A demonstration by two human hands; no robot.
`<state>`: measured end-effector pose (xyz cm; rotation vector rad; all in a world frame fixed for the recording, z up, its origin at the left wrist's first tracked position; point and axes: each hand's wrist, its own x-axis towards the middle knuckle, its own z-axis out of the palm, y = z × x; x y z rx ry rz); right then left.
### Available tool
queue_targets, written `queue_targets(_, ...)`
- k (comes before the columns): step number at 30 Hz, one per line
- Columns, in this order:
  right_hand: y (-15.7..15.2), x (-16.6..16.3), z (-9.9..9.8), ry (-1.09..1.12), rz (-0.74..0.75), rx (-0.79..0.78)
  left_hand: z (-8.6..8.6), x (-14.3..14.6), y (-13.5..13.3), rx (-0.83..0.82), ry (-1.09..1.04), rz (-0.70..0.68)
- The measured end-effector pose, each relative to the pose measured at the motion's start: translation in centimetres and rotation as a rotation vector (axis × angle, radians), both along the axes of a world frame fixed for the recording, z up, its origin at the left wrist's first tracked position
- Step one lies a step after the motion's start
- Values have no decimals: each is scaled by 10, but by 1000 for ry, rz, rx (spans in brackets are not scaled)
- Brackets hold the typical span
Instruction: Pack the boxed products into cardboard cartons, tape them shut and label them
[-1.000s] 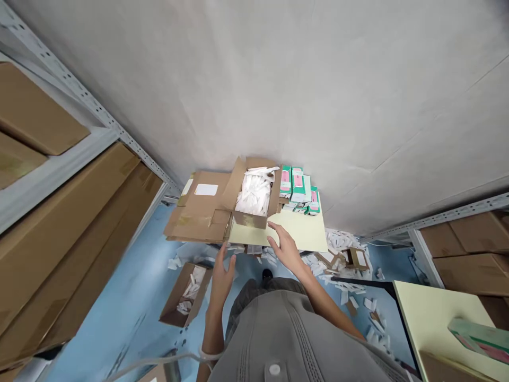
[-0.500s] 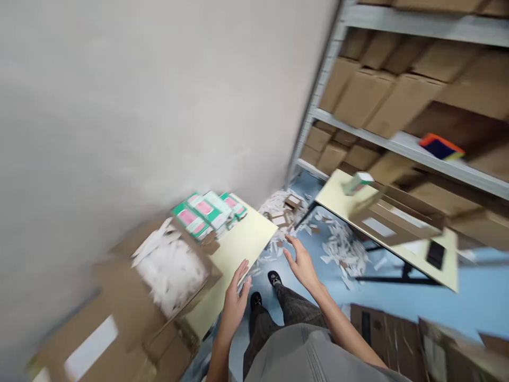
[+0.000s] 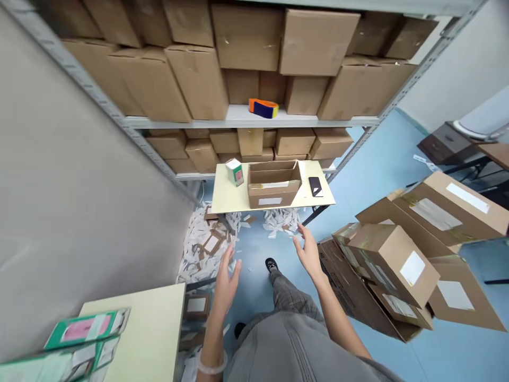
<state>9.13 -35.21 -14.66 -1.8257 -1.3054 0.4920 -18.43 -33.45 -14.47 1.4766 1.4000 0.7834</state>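
Note:
My left hand point(image 3: 227, 281) hangs in mid-air with its fingers apart, holding nothing. Level with it on the other side is my right hand point(image 3: 308, 254), also empty, thumb away from the fingers. Beyond both hands stands a small cream table point(image 3: 234, 199). On it are an open cardboard box point(image 3: 274, 191), a small green and white carton point(image 3: 235, 172) to the box's left, and a dark phone point(image 3: 315, 187) to its right. Neither hand touches anything.
A metal shelf point(image 3: 254, 122) full of brown boxes rises behind the table, with an orange and blue tape roll point(image 3: 263, 108) on it. Paper scraps point(image 3: 194, 254) litter the blue floor. Empty cartons point(image 3: 397, 265) pile at right. Flattened green cartons point(image 3: 85, 329) lie on a second table point(image 3: 153, 313).
My view has swung right, from the wall and near table to the shelf and small table. The box of white paper has left view. Both hands stay open and empty.

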Motion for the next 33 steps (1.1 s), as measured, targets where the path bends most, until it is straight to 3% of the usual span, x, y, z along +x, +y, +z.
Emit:
queue_targets(4,41,77,-3,13,-131,-11,-8,61,89,107,52,-56)
queue_targets(7,77,118,-6,35,-163,-13,-2,93,158,147,141,-46)
queue_targets(11,135,133,-6,29,-38,-20,3,126,238,112,212,38)
queue_targets(15,190,127,-8,30,-50,-100,-14,151,287,100,231,142)
queue_targets(18,216,126,-14,68,-140,-184,-32,159,299,93,243,221)
queue_targets(23,228,132,-27,68,-225,-230,-43,152,288,-2,261,240)
queue_targets(29,236,126,-38,-3,-111,-332,-45,142,258,40,173,154)
queue_targets(33,229,118,-41,-150,-65,-247,-41,127,225,68,144,176)
